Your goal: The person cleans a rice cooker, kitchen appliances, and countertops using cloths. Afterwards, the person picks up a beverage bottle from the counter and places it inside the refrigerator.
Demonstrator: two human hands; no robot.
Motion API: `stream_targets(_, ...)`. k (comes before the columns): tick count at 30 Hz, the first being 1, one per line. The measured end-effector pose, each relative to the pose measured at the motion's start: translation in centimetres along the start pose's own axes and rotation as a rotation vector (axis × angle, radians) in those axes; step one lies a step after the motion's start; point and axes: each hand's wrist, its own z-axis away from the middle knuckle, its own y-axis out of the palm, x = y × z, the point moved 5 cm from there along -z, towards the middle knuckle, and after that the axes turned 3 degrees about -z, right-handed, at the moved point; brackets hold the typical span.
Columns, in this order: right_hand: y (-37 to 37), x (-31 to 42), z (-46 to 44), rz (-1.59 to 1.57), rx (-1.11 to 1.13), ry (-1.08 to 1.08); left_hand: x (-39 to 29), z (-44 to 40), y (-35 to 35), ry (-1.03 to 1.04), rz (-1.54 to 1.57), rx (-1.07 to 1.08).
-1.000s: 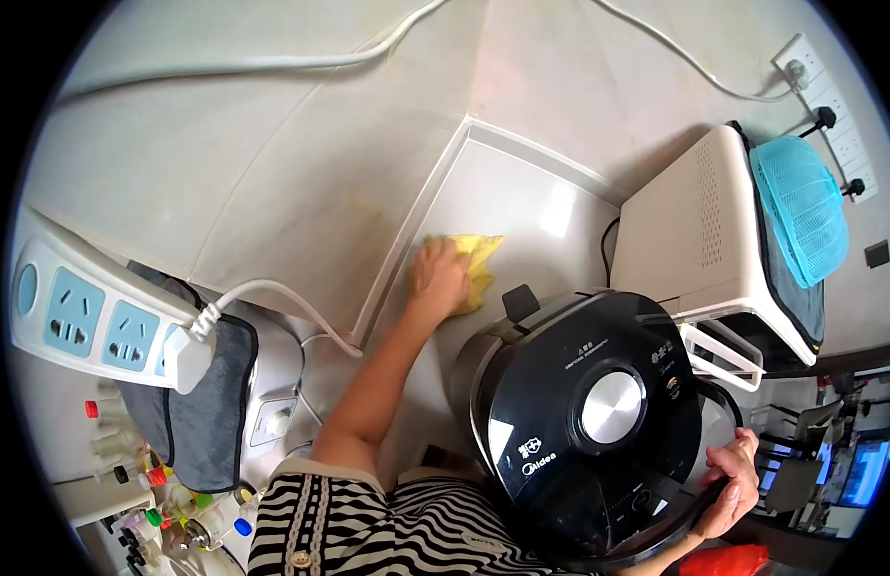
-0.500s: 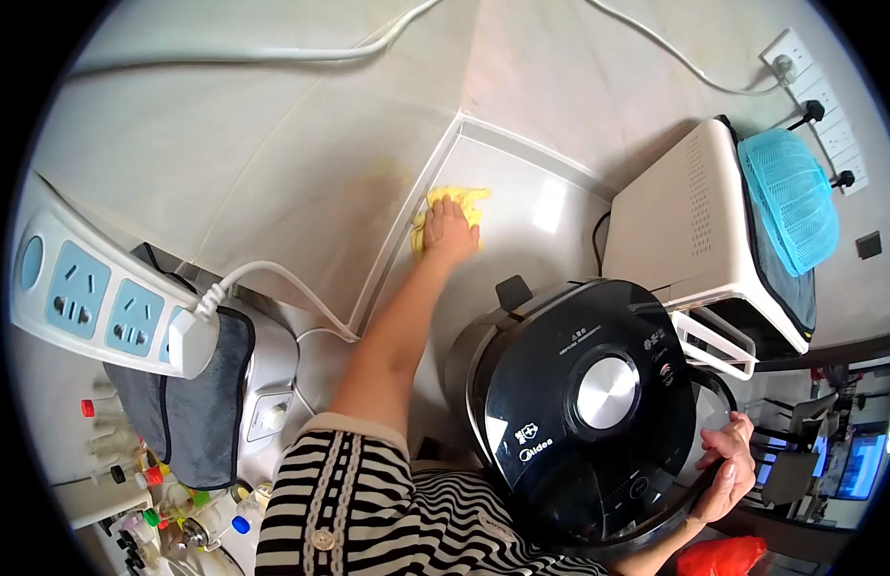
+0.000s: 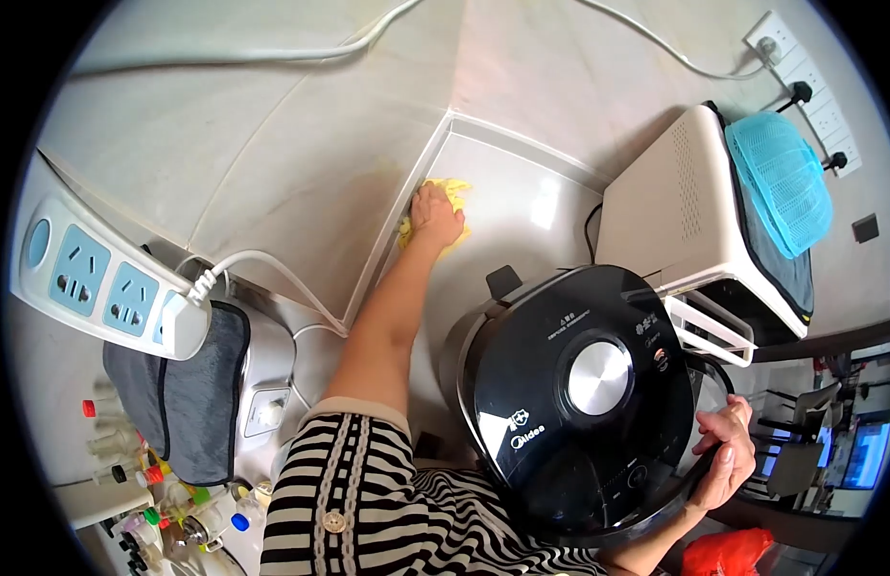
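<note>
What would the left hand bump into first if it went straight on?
The left hand, on the yellow cloth, would probably meet the raised edge by the wall; depth is unclear.

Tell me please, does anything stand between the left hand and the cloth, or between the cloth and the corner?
Nothing visible: the left hand rests directly on the cloth, and only bare counter shows from there to the corner. The cooker stands away from that path.

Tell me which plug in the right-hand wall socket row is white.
The top plug, on the white cable; the middle plug and bottom plug are both black.
</note>
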Motion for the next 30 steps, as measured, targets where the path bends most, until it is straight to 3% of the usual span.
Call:
stream_targets(3,0.0,0.0,0.0,-0.009,-0.007,-0.004,-0.2,2.3,-1.4,0.001,0.007,0.094)
stream_targets(6,0.1,0.1,-0.1,-0.007,-0.018,0.002,-0.3,5.2,-0.9,-0.093,0.003,-0.031)
stream_targets(7,0.1,0.1,-0.1,-0.015,-0.020,0.002,-0.2,5.4,-1.0,-0.091,0.050,0.014)
stream_targets(17,-0.2,-0.4,0.2,-0.040,0.053,-0.027,0.3,-0.1,0.1,-0.005,0.062,-0.055)
stream_targets(22,-0.1,-0.2,0.1,-0.027,0.048,-0.012,-0.9,6.5,-1.4,0.018,0.260,0.019)
stream_targets(25,-0.1,-0.3,0.1,-0.031,0.058,-0.011,-1.9,10.6,-2.1,0.094,0.257,-0.109)
stream_targets(30,-0.4,-0.7,0.2,-0.031,0.090,-0.030,-1.3,4.1,-0.6,0.071,0.227,-0.057)
